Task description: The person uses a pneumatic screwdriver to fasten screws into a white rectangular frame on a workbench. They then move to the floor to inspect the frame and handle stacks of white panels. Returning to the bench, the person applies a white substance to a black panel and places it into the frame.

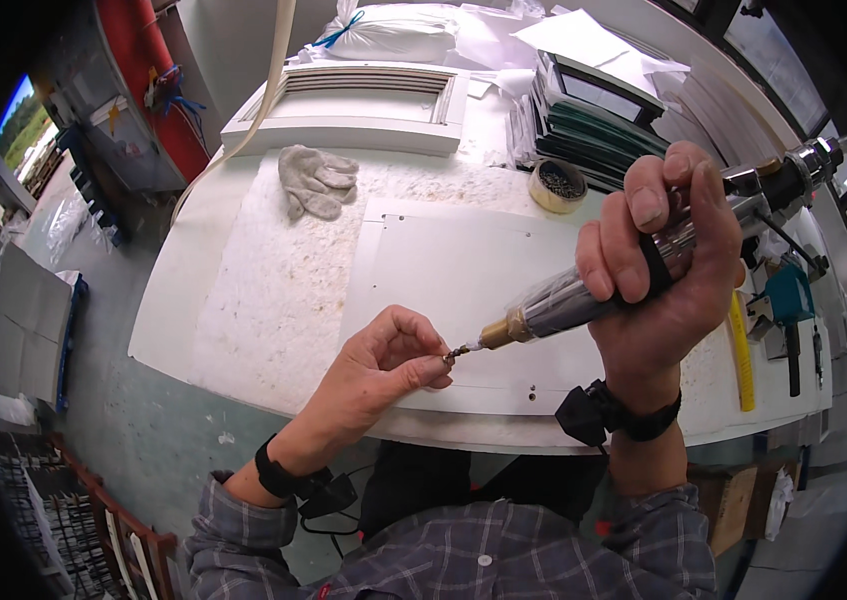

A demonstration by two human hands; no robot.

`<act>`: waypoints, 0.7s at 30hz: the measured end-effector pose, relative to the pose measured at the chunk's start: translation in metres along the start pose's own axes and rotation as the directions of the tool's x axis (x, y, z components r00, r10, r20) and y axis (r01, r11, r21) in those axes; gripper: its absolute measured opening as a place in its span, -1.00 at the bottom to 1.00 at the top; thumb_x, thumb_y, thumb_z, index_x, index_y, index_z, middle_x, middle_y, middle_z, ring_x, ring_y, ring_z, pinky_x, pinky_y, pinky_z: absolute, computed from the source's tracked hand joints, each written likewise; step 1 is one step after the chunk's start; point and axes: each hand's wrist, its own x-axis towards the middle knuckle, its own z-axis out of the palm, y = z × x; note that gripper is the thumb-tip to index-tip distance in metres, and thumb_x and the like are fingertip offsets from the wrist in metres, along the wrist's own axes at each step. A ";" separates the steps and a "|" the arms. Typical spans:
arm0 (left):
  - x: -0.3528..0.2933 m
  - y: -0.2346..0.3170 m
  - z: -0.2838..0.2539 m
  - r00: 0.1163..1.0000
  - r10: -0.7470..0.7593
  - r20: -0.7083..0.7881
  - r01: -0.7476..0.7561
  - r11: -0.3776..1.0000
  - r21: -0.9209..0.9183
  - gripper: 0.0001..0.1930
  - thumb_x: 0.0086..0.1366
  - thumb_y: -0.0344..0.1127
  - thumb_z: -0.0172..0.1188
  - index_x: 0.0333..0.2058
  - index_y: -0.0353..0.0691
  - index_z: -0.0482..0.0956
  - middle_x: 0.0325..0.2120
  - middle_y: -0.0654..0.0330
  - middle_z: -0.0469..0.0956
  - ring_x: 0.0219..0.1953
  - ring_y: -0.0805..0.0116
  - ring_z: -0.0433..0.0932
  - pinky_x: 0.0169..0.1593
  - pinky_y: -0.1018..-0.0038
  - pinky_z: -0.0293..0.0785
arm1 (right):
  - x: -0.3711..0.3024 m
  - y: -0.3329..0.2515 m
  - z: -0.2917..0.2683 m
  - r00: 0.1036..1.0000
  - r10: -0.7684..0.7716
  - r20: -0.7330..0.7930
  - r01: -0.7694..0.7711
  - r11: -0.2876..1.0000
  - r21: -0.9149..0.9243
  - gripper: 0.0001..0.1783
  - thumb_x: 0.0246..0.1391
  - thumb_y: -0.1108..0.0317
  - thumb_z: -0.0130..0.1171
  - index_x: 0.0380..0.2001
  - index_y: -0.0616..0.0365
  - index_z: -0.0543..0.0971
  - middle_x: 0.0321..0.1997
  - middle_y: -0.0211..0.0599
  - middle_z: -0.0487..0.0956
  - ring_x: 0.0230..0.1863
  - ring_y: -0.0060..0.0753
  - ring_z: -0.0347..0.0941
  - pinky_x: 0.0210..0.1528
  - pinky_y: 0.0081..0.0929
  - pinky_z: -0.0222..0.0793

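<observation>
My right hand (668, 260) is wrapped round a pneumatic screwdriver (555, 306), a long silver and dark tool with a brass-coloured nose pointing down and left. At its bit, the thumb and fingertips of my left hand (375, 365) pinch a small dark screw (451, 356); the fingers partly cover it. Both hands are above a flat white panel (453, 255) lying on the table. Small holes or fittings show near the panel's corners. Beyond the panel, a round tub (537, 192) holds many small dark screws.
A grey-white work glove (317, 182) lies on the table, with a white frame (348, 138) behind it. Dark-edged panels (593, 125) are stacked at the back right. A yellow ruler (740, 350) and a teal tool (786, 295) lie right. A pale hose (265, 105) crosses the left edge.
</observation>
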 end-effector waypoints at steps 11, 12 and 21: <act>-0.008 0.005 -0.005 0.998 -0.016 -0.062 0.015 1.000 -0.009 -0.82 0.46 -0.41 0.27 -0.07 -0.19 0.46 -0.13 0.26 0.60 -0.04 0.46 0.63 0.10 0.44 0.64 | 0.011 0.013 0.008 0.983 0.017 0.185 -0.030 0.997 0.069 -0.69 0.56 0.10 -0.17 -0.10 0.11 0.42 -0.33 -0.39 0.49 -0.71 -0.71 0.20 -0.67 -0.60 0.32; -0.010 0.007 -0.006 0.997 -0.015 -0.077 0.014 1.000 -0.011 -0.82 0.45 -0.42 0.28 -0.08 -0.19 0.46 -0.13 0.26 0.61 -0.03 0.45 0.64 0.09 0.43 0.64 | 0.013 0.014 0.010 0.979 0.021 0.202 -0.035 0.997 0.067 -0.68 0.56 0.10 -0.17 -0.10 0.11 0.42 -0.33 -0.38 0.50 -0.71 -0.71 0.20 -0.67 -0.60 0.33; 0.017 0.037 -0.045 0.901 0.431 -0.058 -0.256 0.633 0.730 -0.84 0.40 -0.54 0.24 -0.10 -0.27 0.51 -0.23 0.18 0.71 -0.10 0.39 0.72 0.08 0.39 0.60 | 0.054 0.058 0.072 0.982 0.108 0.157 -0.083 0.984 -0.157 -0.66 0.41 0.11 0.13 -0.36 0.16 0.52 -0.53 -0.35 0.53 -0.70 -0.61 0.37 -0.63 -0.57 0.34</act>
